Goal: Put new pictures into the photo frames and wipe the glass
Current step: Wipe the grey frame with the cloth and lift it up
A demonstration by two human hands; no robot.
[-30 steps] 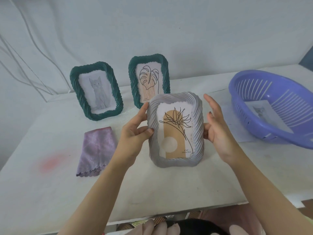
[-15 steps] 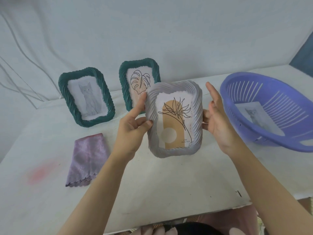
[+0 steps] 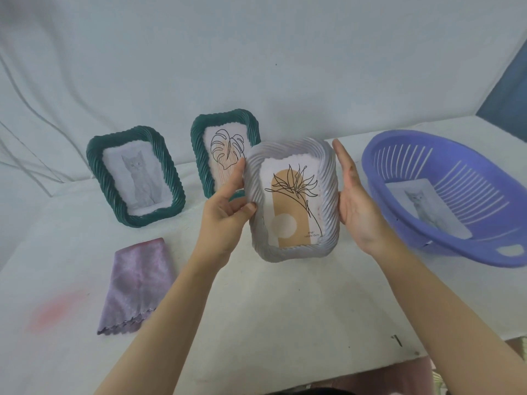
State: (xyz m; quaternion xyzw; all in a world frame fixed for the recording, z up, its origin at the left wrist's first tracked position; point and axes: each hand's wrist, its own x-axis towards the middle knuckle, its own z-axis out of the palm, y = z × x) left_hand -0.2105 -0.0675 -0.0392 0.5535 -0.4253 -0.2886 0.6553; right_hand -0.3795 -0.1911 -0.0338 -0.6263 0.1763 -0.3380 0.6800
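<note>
A grey ribbed photo frame (image 3: 293,249) with a tan flower print is held upright above the table. My left hand (image 3: 226,206) grips its left edge, thumb on the front. My right hand (image 3: 356,201) presses flat against its right edge, fingers straight. Behind it stand two green frames: one (image 3: 97,169) with a grey cat picture at the left, one (image 3: 199,155) with a leaf drawing partly hidden by my left hand. A folded purple cloth (image 3: 137,283) lies on the table at the lower left.
A purple slotted basket (image 3: 445,238) sits at the right with a cat picture (image 3: 425,206) inside. The white table (image 3: 285,323) ends at a front edge near my arms. A white sheet hangs behind. A pink stain (image 3: 57,309) marks the table at the left.
The grey frame has been lifted a little higher and stays between both hands. The view has shifted, so the green frames and the cloth sit further left.
</note>
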